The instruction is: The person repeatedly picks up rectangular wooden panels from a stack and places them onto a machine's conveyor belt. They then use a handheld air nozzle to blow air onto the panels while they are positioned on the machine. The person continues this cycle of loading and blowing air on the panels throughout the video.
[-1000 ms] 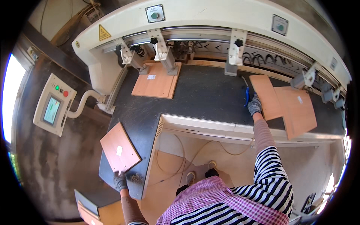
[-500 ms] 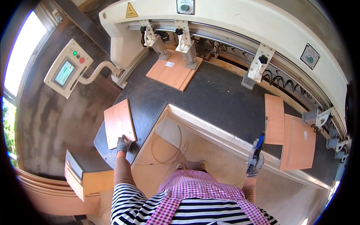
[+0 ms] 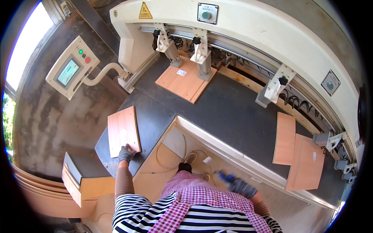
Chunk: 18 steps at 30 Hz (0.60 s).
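Glare left; right hand [image 3: 243, 188] blurred; edges bowed.

R hand [image 3: 243, 188] & blue tool [image 3: 226, 177] held in it are badly blurred; tool's tip can't be made out. Near edge of L-side panel [image 3: 122, 130] is partly covered by L hand [image 3: 126, 153]; whether it's gripped from below can't be seen. Far panel's [image 3: 175, 83] back part is hidden by two clamps [image 3: 203, 60]. Print on its white label [image 3: 181, 72] & on touchscreen [image 3: 68, 72] is too sm. to be read. White beam [image 3: 248, 29] is cut off by top edge, striped shirt [image 3: 206, 218] by bottom.
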Available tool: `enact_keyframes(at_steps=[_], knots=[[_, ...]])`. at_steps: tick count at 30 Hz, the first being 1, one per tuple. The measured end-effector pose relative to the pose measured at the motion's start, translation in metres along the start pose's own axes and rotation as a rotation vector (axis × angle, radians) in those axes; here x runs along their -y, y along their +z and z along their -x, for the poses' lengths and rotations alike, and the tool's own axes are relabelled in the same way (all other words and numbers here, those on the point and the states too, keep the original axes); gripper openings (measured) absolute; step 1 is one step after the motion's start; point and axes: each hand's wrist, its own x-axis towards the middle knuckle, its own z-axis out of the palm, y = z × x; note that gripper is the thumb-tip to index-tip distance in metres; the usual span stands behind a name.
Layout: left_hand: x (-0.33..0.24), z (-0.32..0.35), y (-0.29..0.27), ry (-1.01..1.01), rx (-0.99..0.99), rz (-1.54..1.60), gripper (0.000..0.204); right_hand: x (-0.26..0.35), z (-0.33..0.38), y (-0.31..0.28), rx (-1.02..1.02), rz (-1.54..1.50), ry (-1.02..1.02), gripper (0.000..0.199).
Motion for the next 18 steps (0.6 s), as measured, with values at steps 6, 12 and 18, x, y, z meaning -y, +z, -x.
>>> enact_keyframes(at_steps=[6, 12, 18], knots=[[-0.011, -0.019, -0.035, 0.049, 0.008, 0.007, 0.053, 0.0, -0.09, -0.077, -0.544, -0.354, 0.435, 0.019], [-0.127, -0.127, -0.065, 0.422, -0.42, 0.406, 0.052, 0.114, -0.144, -0.066, -0.37, 0.47, 0.288, 0.03], [-0.286, -0.252, -0.101, 0.538, -0.356, 0.649, 0.065, 0.058, -0.224, -0.156, -0.918, 0.472, 0.645, 0.043]])
